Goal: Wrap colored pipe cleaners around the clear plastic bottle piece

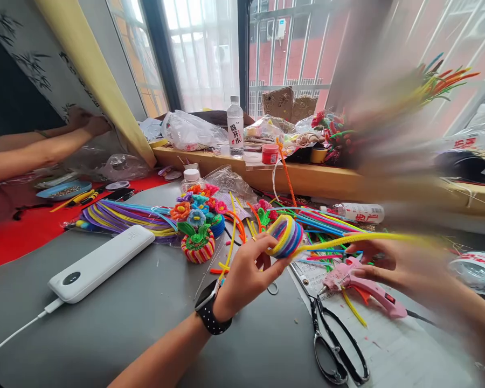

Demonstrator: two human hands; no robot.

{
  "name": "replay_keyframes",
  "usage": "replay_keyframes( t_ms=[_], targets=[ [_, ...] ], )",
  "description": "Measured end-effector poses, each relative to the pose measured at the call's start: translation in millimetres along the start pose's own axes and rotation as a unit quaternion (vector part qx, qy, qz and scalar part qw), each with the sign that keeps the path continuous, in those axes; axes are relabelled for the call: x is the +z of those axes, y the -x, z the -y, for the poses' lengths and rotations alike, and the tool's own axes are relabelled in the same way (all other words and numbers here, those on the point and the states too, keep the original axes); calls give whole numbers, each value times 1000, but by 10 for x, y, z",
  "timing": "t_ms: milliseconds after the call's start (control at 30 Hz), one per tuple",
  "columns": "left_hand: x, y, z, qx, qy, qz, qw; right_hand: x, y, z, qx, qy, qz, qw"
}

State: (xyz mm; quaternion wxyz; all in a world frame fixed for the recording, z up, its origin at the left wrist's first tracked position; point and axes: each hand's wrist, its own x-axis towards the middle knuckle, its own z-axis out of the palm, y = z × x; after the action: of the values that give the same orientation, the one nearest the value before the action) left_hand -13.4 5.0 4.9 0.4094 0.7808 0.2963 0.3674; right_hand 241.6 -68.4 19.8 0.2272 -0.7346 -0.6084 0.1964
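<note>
My left hand (253, 269) pinches a small round coil (286, 237) of pipe cleaners, wound in yellow, pink, white and blue bands. From the coil a loose yellow pipe cleaner (347, 238) runs off to the right, its far end blurred. My right hand (392, 264) is over the pink glue gun (372, 291), fingers curved and apart; whether the thumb touches it I cannot tell. The gun lies on a paper sheet, nozzle pointing left. Black-handled scissors (337, 345) lie just in front. Behind the coil stands a little striped pot (198, 248) with pipe-cleaner flowers (198, 210).
A white power bank (101, 264) with a cable lies left. Bundles of pipe cleaners (125, 218) spread behind it. A water bottle (235, 129) stands on the window ledge; another bottle (359, 212) lies below. Another person's hands (87, 124) are at far left, near a blue tray (64, 189).
</note>
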Motion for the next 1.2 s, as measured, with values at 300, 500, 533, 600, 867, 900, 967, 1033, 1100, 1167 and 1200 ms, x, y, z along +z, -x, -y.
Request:
replay_keyframes(
  t_ms=[300, 500, 533, 600, 867, 900, 967, 1033, 1100, 1167, 1200],
  targets=[
    [27, 22, -21, 29, -24, 40, 998, 54, 277, 582, -18, -427, -120, 896],
    [13, 30, -43, 29, 13, 85, 996, 47, 161, 476, -17, -445, -143, 884],
    [11, 31, -48, 29, 19, 89, 995, 50, 152, 464, -17, -446, -146, 883],
    [5, 33, -56, 33, 28, 95, 995, 60, 144, 456, -19, -446, -154, 881],
    [-29, 36, -93, 45, 40, 138, 989, 110, 111, 444, -22, -445, -176, 878],
    [-34, 36, -98, 47, 45, 141, 988, 111, 105, 443, -22, -447, -176, 877],
    [-42, 35, -102, 47, 57, 147, 986, 107, 101, 446, -19, -452, -168, 876],
    [-50, 31, -95, 48, 77, 155, 984, 102, 103, 451, -14, -457, -155, 876],
    [-58, 28, -78, 51, 99, 161, 981, 99, 106, 454, -7, -461, -146, 875],
    [-65, 28, -59, 53, 119, 166, 978, 104, 108, 452, -2, -465, -143, 874],
    [-68, 30, -51, 51, 126, 169, 976, 110, 109, 451, 0, -467, -142, 873]
  ],
)
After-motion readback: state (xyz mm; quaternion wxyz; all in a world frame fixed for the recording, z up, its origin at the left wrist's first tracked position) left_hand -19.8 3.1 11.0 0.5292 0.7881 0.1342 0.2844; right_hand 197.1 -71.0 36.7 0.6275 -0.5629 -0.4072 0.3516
